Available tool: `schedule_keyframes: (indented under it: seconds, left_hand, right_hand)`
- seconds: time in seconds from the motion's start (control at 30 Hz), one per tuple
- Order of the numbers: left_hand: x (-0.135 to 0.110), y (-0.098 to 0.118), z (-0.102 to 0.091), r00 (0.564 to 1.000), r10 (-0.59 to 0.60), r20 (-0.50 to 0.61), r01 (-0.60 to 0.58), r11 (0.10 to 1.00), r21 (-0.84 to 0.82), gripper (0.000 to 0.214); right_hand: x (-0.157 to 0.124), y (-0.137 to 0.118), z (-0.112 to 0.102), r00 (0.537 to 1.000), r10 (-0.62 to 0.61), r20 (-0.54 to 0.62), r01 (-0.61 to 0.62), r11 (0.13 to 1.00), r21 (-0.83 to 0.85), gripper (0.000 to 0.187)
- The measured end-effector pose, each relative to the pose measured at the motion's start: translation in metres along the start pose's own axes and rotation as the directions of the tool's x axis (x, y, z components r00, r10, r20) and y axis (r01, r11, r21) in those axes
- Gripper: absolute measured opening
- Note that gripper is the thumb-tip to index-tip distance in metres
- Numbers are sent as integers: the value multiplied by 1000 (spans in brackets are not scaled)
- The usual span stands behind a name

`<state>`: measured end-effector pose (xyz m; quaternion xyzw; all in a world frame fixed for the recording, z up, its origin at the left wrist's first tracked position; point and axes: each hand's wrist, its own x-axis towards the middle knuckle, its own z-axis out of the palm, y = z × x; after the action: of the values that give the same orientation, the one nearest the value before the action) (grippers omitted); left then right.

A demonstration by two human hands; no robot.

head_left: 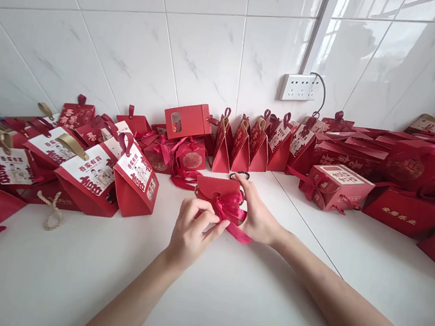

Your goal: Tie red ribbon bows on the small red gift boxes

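Note:
A small red gift box (207,186) with a flap rests on the white table in front of me. A bright red ribbon bow (227,206) is tied across its front. My left hand (195,228) pinches the bow at its lower left, thumb and fingers together on the ribbon. Around the box's right side is my right hand (258,213), its thumb and fingers gripping that side and partly hiding it. One ribbon tail (240,234) hangs below the bow between the hands. A dark loop (239,175) shows at the right hand's fingertips.
Triangular red gift boxes (240,147) stand in a row along the tiled wall. More boxes with white labels (89,178) crowd the left. A squarish red box (335,187) and larger stacked boxes (410,210) are at right. A power strip (299,88) hangs on the wall.

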<state>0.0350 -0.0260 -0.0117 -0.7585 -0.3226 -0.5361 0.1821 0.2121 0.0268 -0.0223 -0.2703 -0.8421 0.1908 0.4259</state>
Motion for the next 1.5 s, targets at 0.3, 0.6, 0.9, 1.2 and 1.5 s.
schedule_keyframes:
  seconds: [0.3,0.6,0.9,1.2,1.5]
  left_hand:
    - [5,-10,-2,783,-622,-10,598,758,-262,16]
    - [3,-28,0,364,-896,256,861,218,-459,28]
    - [7,-16,-1,432,-791,434,851,198,-486,55]
    - [6,-14,-5,547,-705,451,811,313,-493,47]
    - [6,-17,0,572,-792,215,820,546,-169,24]
  right_hand:
    - [0,1,-4,997,63,41,-64,998,29,103]
    - [0,-1,-8,979,166,114,-171,984,38,104]
    - [2,-5,-8,970,211,119,-216,976,28,97]
    - [1,3,-5,992,121,-32,-122,992,-44,97]
    - [0,4,-7,991,48,-125,-73,976,-206,99]
